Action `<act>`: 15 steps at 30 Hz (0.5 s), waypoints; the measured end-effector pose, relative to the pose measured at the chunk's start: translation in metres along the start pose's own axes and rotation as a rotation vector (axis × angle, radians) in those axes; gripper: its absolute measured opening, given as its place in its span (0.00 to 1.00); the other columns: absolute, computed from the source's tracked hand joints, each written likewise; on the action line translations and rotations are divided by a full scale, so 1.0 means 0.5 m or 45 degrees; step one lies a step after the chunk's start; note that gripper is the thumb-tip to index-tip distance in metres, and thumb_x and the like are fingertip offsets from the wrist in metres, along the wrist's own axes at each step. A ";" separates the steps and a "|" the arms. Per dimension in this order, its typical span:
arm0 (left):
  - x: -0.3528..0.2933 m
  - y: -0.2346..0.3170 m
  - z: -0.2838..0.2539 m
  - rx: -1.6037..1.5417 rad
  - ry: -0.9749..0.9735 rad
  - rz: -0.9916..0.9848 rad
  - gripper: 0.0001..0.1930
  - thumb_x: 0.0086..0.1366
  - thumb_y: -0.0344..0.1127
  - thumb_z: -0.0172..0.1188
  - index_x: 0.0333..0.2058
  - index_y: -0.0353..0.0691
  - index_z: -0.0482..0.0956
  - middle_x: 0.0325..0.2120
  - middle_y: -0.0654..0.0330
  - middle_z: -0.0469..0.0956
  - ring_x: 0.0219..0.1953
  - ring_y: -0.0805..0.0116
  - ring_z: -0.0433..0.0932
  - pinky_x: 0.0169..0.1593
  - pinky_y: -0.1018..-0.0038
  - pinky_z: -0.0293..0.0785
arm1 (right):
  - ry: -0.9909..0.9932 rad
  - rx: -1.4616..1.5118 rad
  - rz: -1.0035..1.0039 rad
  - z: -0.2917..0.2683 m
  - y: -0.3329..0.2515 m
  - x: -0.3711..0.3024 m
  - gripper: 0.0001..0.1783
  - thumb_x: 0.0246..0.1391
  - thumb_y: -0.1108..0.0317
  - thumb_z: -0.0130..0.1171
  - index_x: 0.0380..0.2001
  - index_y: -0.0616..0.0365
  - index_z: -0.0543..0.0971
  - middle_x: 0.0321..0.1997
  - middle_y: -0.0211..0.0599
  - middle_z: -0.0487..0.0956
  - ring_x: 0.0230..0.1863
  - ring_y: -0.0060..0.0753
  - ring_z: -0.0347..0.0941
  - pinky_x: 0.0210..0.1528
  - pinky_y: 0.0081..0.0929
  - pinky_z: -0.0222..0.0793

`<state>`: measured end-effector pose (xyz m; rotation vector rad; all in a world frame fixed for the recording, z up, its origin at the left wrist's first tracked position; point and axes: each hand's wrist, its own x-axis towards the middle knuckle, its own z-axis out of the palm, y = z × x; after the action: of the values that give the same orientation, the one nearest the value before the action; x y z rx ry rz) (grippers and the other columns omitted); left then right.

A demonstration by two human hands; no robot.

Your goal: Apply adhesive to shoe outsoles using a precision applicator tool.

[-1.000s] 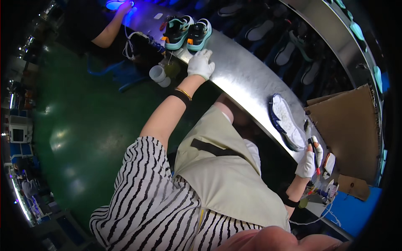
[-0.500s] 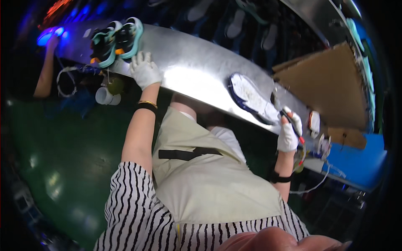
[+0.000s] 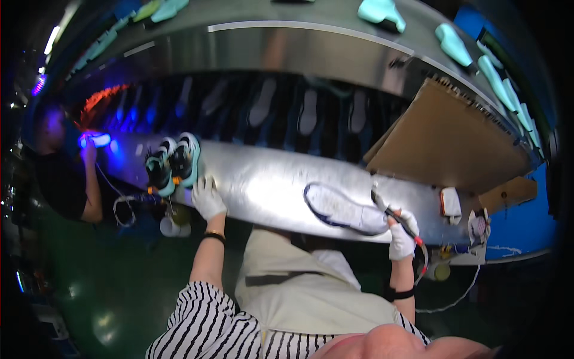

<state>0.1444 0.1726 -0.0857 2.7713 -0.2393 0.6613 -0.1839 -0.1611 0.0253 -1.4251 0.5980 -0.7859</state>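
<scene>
My left hand (image 3: 208,198), in a white glove with bare-looking fingertips, rests on the metal bench's near edge with its fingers stretched out. Just left of it stands a pair of black and mint-green sneakers (image 3: 173,164) with orange details. My right hand (image 3: 403,234), also gloved, is closed around a black pen-like tool (image 3: 408,224) with red bands and a cable trailing down. Directly left of that hand lies a shoe sole (image 3: 345,210), pale on its upper face with a dark blue rim. Whether the right fingers touch the sole's end I cannot tell.
A large cardboard sheet (image 3: 451,140) leans at the right, near a small white and red item (image 3: 450,205). Dark soles (image 3: 308,112) line the recess behind the metal bench (image 3: 263,173). Mint-green parts (image 3: 452,45) lie higher up. A co-worker's arm (image 3: 91,185) is at far left.
The view has tilted upward, bringing the upper shelf and the co-worker into sight. Both hands keep about the same places beside the sneakers and the sole.
</scene>
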 end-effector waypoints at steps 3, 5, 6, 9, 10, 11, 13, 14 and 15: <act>0.009 0.023 -0.021 0.077 -0.097 -0.034 0.19 0.52 0.28 0.49 0.45 0.45 0.74 0.49 0.57 0.68 0.55 0.56 0.62 0.57 0.63 0.58 | 0.043 0.105 -0.034 0.000 -0.018 0.019 0.12 0.44 0.83 0.59 0.35 0.61 0.74 0.39 0.38 0.77 0.35 0.23 0.73 0.40 0.18 0.69; 0.027 0.018 -0.005 -0.092 -0.141 -0.096 0.21 0.50 0.29 0.50 0.46 0.39 0.72 0.48 0.51 0.69 0.53 0.53 0.65 0.57 0.63 0.59 | 0.006 0.174 -0.041 -0.008 -0.023 0.032 0.12 0.43 0.83 0.60 0.34 0.62 0.75 0.39 0.38 0.77 0.36 0.23 0.73 0.40 0.18 0.68; 0.050 0.022 -0.013 -0.265 -0.179 -0.106 0.22 0.49 0.29 0.51 0.47 0.36 0.71 0.47 0.48 0.70 0.52 0.51 0.67 0.57 0.63 0.60 | -0.017 0.160 -0.049 -0.007 -0.028 0.034 0.12 0.43 0.83 0.59 0.34 0.62 0.75 0.39 0.38 0.77 0.37 0.23 0.73 0.41 0.19 0.68; 0.164 0.180 -0.137 -0.638 0.325 0.682 0.25 0.46 0.22 0.49 0.48 0.32 0.69 0.46 0.45 0.71 0.52 0.49 0.67 0.57 0.63 0.61 | 0.023 0.199 -0.025 -0.022 0.001 0.046 0.12 0.43 0.83 0.59 0.34 0.62 0.75 0.39 0.37 0.77 0.38 0.23 0.73 0.44 0.19 0.68; 0.196 0.270 -0.239 -0.802 0.431 0.840 0.28 0.44 0.18 0.49 0.49 0.33 0.68 0.47 0.46 0.70 0.52 0.48 0.67 0.57 0.61 0.60 | 0.045 0.177 -0.021 -0.026 0.004 0.041 0.12 0.43 0.83 0.59 0.34 0.63 0.75 0.39 0.37 0.77 0.38 0.23 0.73 0.44 0.18 0.68; 0.233 0.326 -0.317 -0.822 0.502 0.968 0.30 0.42 0.16 0.50 0.51 0.34 0.67 0.48 0.48 0.69 0.52 0.48 0.67 0.57 0.61 0.60 | 0.047 0.229 0.060 -0.026 -0.004 0.035 0.12 0.43 0.82 0.59 0.34 0.63 0.75 0.39 0.37 0.77 0.38 0.22 0.73 0.44 0.18 0.67; 0.309 0.429 -0.422 -0.908 0.738 1.183 0.29 0.44 0.17 0.52 0.50 0.33 0.67 0.47 0.48 0.70 0.51 0.49 0.68 0.56 0.61 0.61 | 0.058 0.260 0.027 -0.017 -0.024 0.017 0.12 0.43 0.83 0.59 0.34 0.62 0.75 0.39 0.37 0.77 0.38 0.22 0.73 0.44 0.18 0.68; 0.347 0.480 -0.456 -0.975 0.763 1.225 0.28 0.45 0.18 0.54 0.50 0.33 0.67 0.47 0.48 0.70 0.50 0.49 0.69 0.55 0.63 0.63 | 0.065 0.258 0.007 -0.016 -0.029 0.012 0.12 0.43 0.83 0.59 0.34 0.62 0.76 0.38 0.36 0.77 0.38 0.22 0.73 0.44 0.18 0.68; 0.380 0.528 -0.494 -0.964 0.748 1.279 0.28 0.46 0.21 0.57 0.50 0.34 0.67 0.46 0.47 0.71 0.49 0.50 0.69 0.54 0.65 0.63 | 0.086 0.257 0.001 -0.019 -0.032 0.007 0.12 0.43 0.83 0.59 0.34 0.62 0.76 0.38 0.36 0.77 0.38 0.22 0.73 0.44 0.18 0.68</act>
<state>0.1501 -0.0193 0.2749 1.5162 -1.4171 1.2173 -0.1909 -0.1692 0.0407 -1.2179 0.5543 -0.8716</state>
